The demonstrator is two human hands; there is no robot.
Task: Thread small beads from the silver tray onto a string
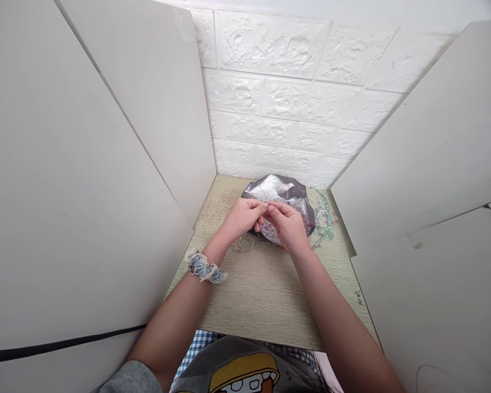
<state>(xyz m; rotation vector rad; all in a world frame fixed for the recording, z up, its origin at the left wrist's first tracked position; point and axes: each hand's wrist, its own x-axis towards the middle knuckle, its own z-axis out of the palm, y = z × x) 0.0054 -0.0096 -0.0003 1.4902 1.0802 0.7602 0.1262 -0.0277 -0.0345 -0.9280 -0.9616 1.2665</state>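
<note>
My left hand [247, 214] and my right hand [287, 222] meet fingertip to fingertip at the middle of the desk, both pinched closed. Whatever lies between the fingertips is too small to make out. Right below and behind them lies a silvery, crinkled bag [275, 188], with small pink and white beads [269, 232] visible at its near side, partly covered by my hands. To the right of the bag, strings of pale green beads [324, 221] rest on the desk. A pale beaded loop [244, 243] lies beneath my left wrist.
The light wood desk [262, 295] is narrow, with white panels on the left [147, 109] and right [425, 136]. A white brick-patterned wall [278, 98] closes the back. Small shiny bits [358, 298] sit near the right edge. A blue scrunchie [207, 267] circles my left forearm.
</note>
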